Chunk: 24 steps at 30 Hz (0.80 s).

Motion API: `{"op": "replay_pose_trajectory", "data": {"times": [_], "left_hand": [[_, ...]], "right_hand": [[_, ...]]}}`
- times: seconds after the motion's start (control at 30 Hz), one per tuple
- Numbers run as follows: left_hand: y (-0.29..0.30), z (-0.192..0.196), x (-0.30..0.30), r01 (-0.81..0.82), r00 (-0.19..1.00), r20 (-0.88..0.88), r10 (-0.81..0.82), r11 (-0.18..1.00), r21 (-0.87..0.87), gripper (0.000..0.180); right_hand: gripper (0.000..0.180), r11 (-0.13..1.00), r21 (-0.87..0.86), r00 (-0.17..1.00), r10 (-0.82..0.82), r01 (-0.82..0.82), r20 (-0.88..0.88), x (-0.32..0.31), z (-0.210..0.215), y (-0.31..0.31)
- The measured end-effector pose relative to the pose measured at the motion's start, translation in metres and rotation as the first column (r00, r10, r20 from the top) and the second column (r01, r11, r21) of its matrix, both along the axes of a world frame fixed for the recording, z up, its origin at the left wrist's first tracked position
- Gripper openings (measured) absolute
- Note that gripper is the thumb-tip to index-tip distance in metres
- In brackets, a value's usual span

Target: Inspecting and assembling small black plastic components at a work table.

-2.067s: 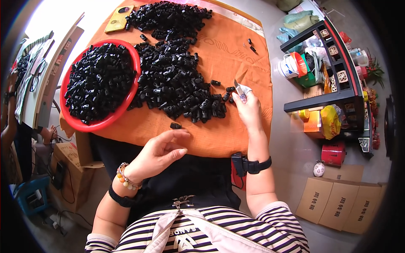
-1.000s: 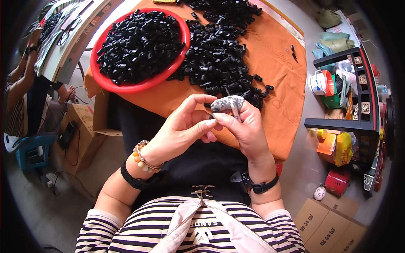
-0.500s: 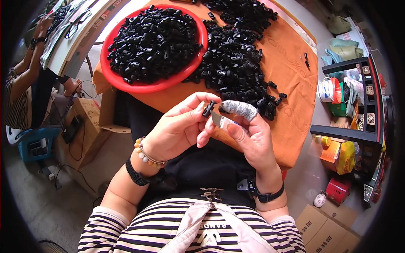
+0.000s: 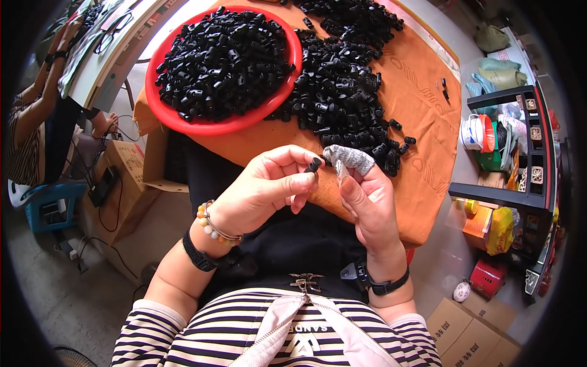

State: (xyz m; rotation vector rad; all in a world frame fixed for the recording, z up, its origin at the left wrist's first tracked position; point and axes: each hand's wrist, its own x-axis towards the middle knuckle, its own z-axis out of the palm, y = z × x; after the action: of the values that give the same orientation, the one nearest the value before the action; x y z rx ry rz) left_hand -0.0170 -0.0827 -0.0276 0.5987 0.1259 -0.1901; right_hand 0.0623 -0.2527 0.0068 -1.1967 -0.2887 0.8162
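Observation:
Between the thumb and fingertips of my left hand (image 4: 269, 180) is a small black plastic piece (image 4: 313, 164), roughly cylindrical. My right hand (image 4: 374, 208) is just to its right, a grey knitted cover (image 4: 354, 159) over its index finger. Pinched between that finger and the thumb is a small blade (image 4: 339, 169) with a whitish wrapping, seen nearly edge-on. Blade and piece look slightly apart. Beyond my hands, a heap of similar black pieces (image 4: 339, 92) spreads over the orange cloth (image 4: 422, 122).
A red basin (image 4: 160, 110) full of black pieces stands at the far left of the cloth. On the right is a dark shelf (image 4: 501, 192) with bags; cardboard boxes (image 4: 471, 333) stand below it. Another person's arm (image 4: 43, 92) shows at the far left beside a white table.
The blade has turned from showing its flat side to nearly edge-on and drawn away from the black piece. My left hand has tilted the piece and lowered slightly.

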Motion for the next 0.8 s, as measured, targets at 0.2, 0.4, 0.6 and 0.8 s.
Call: {"op": "replay_pose_trajectory", "data": {"times": [0.2, 0.4, 0.6, 0.8], "left_hand": [[-0.004, 0.002, 0.001, -0.016, 0.999, 0.051, 0.014, 0.999, 0.045, 0.035], [-0.006, 0.005, 0.0, -0.01, 0.997, 0.079, -0.007, 0.978, 0.209, 0.036], [-0.005, 0.009, -0.002, 0.029, 0.999, -0.043, -0.026, 0.998, 0.059, 0.027], [-0.001, 0.006, -0.002, -0.021, 1.0, -0.003, 0.021, 0.994, -0.11, 0.025]], "right_hand": [[0.044, 0.999, 0.041, 0.997, -0.008, 0.005, 0.078, -0.005, -0.005, 0.007], [0.039, 0.998, 0.035, 0.998, -0.052, 0.053, -0.023, -0.005, -0.006, 0.013], [0.038, 1.0, 0.028, 1.0, -0.007, 0.008, -0.011, -0.005, -0.005, 0.016], [0.051, 0.995, 0.017, 0.981, -0.104, 0.103, 0.164, -0.009, -0.005, 0.011]]}}
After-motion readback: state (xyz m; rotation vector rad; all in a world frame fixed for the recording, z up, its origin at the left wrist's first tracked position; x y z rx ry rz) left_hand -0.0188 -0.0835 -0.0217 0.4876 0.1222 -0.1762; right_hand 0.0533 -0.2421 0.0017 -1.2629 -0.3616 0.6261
